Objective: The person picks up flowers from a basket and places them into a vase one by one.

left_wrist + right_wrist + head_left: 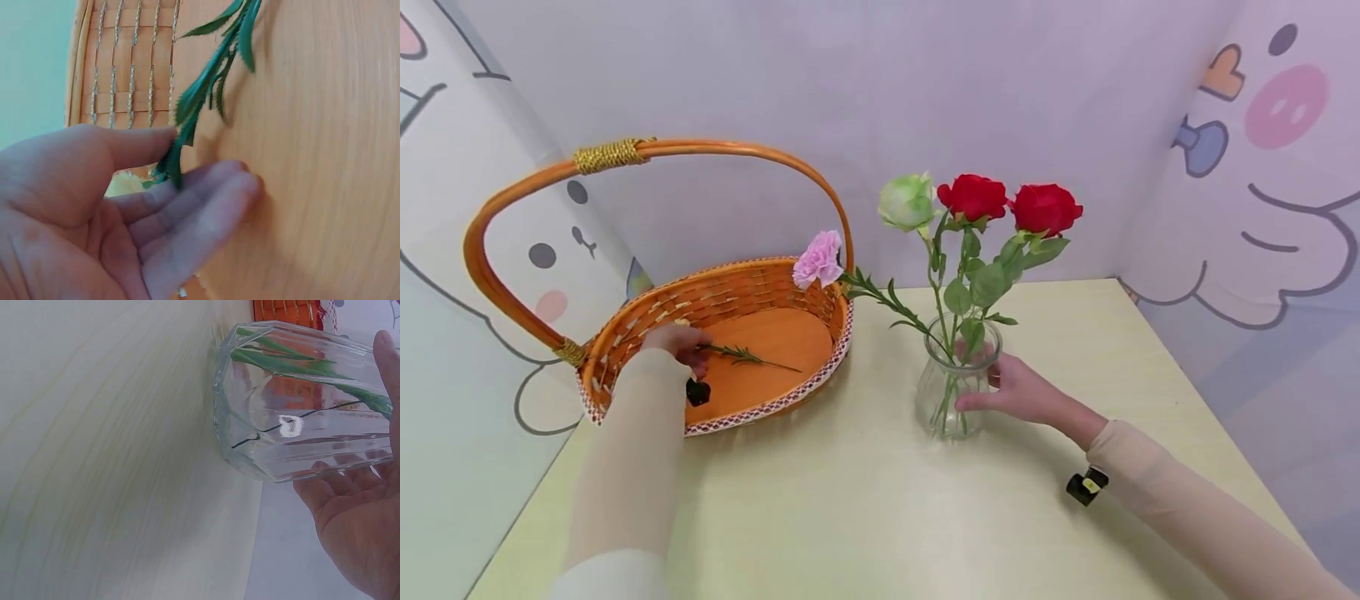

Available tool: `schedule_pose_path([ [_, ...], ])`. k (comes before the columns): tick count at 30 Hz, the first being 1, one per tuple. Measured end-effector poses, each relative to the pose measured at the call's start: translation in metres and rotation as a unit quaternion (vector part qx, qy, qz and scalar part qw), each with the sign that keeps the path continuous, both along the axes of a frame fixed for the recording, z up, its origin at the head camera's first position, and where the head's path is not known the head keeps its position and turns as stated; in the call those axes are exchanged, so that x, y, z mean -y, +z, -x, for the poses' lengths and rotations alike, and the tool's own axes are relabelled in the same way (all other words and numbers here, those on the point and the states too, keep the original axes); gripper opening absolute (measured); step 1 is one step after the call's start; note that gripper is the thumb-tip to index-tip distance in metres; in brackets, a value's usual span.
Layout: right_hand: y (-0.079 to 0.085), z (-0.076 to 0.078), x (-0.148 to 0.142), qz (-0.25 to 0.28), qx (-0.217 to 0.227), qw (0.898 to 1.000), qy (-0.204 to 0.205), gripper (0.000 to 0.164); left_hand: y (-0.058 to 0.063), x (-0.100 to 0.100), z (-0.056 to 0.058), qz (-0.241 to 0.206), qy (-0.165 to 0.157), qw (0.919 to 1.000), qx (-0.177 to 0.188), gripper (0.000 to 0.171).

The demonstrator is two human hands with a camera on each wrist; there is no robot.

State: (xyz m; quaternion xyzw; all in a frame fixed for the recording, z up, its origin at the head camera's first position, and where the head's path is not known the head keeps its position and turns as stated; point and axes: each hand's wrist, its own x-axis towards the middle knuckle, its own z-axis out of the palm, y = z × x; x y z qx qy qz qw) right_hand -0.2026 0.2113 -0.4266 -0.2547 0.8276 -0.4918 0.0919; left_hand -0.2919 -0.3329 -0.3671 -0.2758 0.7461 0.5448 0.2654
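Note:
Inside the orange wicker basket [775, 333], my left hand [679, 343] pinches a green leafy flower stem [741, 354] between thumb and fingers. In the left wrist view the leaves [203, 94] run up from the fingertips, and a pale yellow bit, perhaps its bloom, is mostly hidden behind the hand. My right hand [1011, 390] grips the clear glass vase [931, 400] around its side. Standing in the vase are two red roses [973, 198], a pale green-white rose [907, 202] and a pink carnation [818, 260] leaning left. Their stems [281, 362] show through the glass.
The basket's tall arched handle [722, 147] rises over the left arm. Both basket and vase stand on a pale wooden table [880, 517]. Cartoon-printed wall panels [1262, 208] enclose the back and sides. The carnation reaches over the basket's right rim.

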Motion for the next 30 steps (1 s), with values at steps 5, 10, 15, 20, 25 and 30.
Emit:
schedule_pose_path([
  [5, 0.0, -0.001, 0.001, -0.001, 0.002, 1.0, -0.001, 0.086, -0.014, 0.004, 0.001, -0.053, 0.035, 0.998, 0.001, 0.025],
  [10, 0.0, -0.001, -0.001, 0.001, -0.001, 1.0, 0.003, 0.084, -0.023, 0.007, 0.009, -0.139, 0.085, 0.9867, 0.0, 0.018],
  [15, -0.001, -0.001, 0.0, 0.0, 0.001, 1.0, 0.003, 0.084, -0.021, 0.008, 0.013, -0.191, 0.095, 0.9769, -0.004, 0.018],
  [20, -0.002, 0.0, 0.0, -0.006, -0.004, 1.0, 0.002, 0.085, -0.015, 0.006, 0.012, -0.247, 0.117, 0.9617, -0.009, 0.016],
  [25, -0.002, 0.001, -0.001, -0.01, -0.011, 1.0, 0.001, 0.084, -0.011, 0.006, 0.01, -0.32, 0.144, 0.9361, -0.027, 0.025],
  [30, -0.003, 0.001, 0.0, -0.012, -0.014, 1.0, 0.0, 0.084, -0.002, 0.001, 0.011, -0.39, 0.15, 0.9076, -0.044, 0.022],
])
